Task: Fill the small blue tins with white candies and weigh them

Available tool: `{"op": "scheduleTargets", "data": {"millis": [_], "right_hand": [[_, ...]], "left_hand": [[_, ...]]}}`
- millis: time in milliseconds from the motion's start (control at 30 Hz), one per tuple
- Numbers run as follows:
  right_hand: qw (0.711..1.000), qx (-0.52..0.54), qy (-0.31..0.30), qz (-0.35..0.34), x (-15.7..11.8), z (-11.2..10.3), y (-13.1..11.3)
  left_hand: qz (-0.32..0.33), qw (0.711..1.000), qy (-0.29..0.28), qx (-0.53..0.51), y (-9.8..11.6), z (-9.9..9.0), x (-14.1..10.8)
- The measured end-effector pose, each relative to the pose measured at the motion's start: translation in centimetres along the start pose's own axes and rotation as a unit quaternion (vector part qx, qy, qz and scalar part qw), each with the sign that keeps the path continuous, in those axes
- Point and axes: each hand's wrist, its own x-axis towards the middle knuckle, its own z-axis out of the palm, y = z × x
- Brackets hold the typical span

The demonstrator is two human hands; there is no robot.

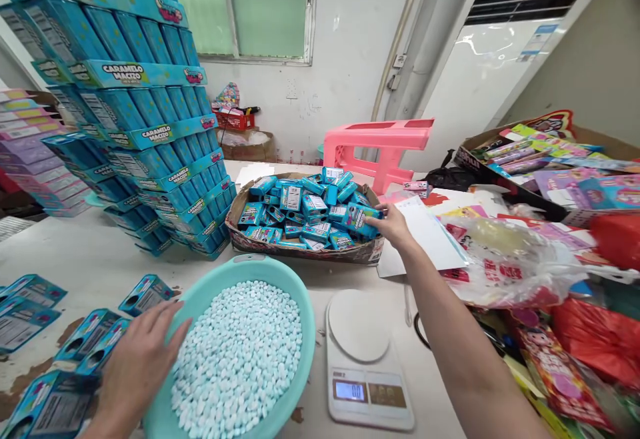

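Observation:
At the right end of a worn cardboard tray (300,252) full of small blue candy boxes, my right hand (395,226) grips one candy box (361,218) between thumb and fingers. My left hand (140,359) is open, its fingers stretched out over the left rim of a turquoise basin (305,312). Small white and pale-blue candies (240,352) fill that basin. Just left of the hand stand blue boxes (90,332) with round dark openings. Right of the basin, a white kitchen scale (359,332) reads 0.0, with nothing on its plate.
Tall stacks of blue display cartons (150,134) rise at the back left. Behind the tray stands a pink plastic stool (383,149). White paper (425,236), plastic bags (510,252) and a carton of colourful packets (550,159) crowd the right side.

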Motion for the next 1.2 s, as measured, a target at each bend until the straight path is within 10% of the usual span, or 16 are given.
{"op": "scheduleTargets", "data": {"millis": [267,367,500,800,1000,1200], "right_hand": [[0.904,0.397,-0.151,0.057,-18.2,-1.4,0.5],[0.860,0.440,-0.216,0.142,-24.5,0.5,1.9],[0.839,0.480,-0.158,0.203,-29.1,1.1,3.3],[0.929,0.075,-0.344,0.118,-34.9,-1.4,3.8],[0.949,-0.007,-0.315,0.018,-38.4,-0.5,5.0],[0.922,-0.172,-0.296,-0.180,-40.7,0.9,5.3]], "left_hand": [[0.047,0.946,-0.301,0.108,2.4,4.3,-0.6],[0.042,0.924,-0.342,0.169,3.6,4.4,-1.2],[-0.002,0.912,-0.386,0.140,5.6,3.7,-1.7],[-0.034,0.891,-0.453,-0.008,8.8,3.4,-2.9],[-0.105,0.885,-0.436,-0.125,9.9,5.0,-1.8],[-0.384,0.727,-0.340,-0.456,10.4,4.0,-0.5]]}}
